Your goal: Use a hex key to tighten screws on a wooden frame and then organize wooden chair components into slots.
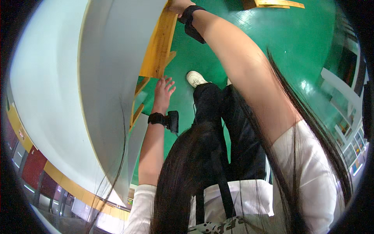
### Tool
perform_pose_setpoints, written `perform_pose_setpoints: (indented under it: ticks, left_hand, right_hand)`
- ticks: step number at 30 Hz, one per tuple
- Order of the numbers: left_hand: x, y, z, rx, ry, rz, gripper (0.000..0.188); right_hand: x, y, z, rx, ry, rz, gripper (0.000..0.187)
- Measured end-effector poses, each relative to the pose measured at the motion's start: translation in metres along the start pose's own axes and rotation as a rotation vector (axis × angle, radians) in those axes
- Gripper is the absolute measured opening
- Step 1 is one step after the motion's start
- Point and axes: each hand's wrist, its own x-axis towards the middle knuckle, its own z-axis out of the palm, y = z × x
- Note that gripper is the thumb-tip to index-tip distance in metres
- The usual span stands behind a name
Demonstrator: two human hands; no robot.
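A yellow wooden bench [157, 46] with slanted legs stands against a large pale panel at the left. My right hand [181, 6] is at its far end, closed against the wood's edge; the frame's top cuts off part of the fingers. My left hand [163, 90] is just below the bench's near end, fingers spread and fingertips at or very close to the wood. Whether they touch it I cannot tell. Each wrist wears a black strap, and the left strap [157, 118] carries a small black box.
The big white and grey panel [105, 78] fills the left side. Green floor [253, 50] lies below, with another wooden piece [272, 4] at the top. My white shoe [196, 78] is close to the bench. Grey shelving [344, 93] stands at the right. Long dark hair hangs across the view.
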Motion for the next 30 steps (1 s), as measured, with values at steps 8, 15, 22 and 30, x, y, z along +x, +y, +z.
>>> perform_pose_setpoints:
  ticks: [8, 15, 22, 30]
  left_hand:
    - [0.043, 0.027, -0.011, 0.159, 0.052, 0.073, 0.035]
    - [0.056, 0.025, -0.012, -0.474, 0.289, 0.058, 0.032]
    - [0.064, 0.025, -0.027, -0.557, 0.126, 0.034, 0.031]
    - [0.082, 0.031, -0.101, -0.800, 0.071, -0.067, 0.029]
  right_hand:
    - [-0.022, -0.046, -0.012, -0.057, -0.005, 0.036, 0.064]
    - [0.005, -0.043, 0.030, 0.057, -0.012, -0.016, 0.060]
    - [0.021, -0.022, 0.045, 0.127, 0.065, -0.018, 0.061]
    - [0.021, -0.019, 0.075, 0.229, -0.049, 0.044, 0.056]
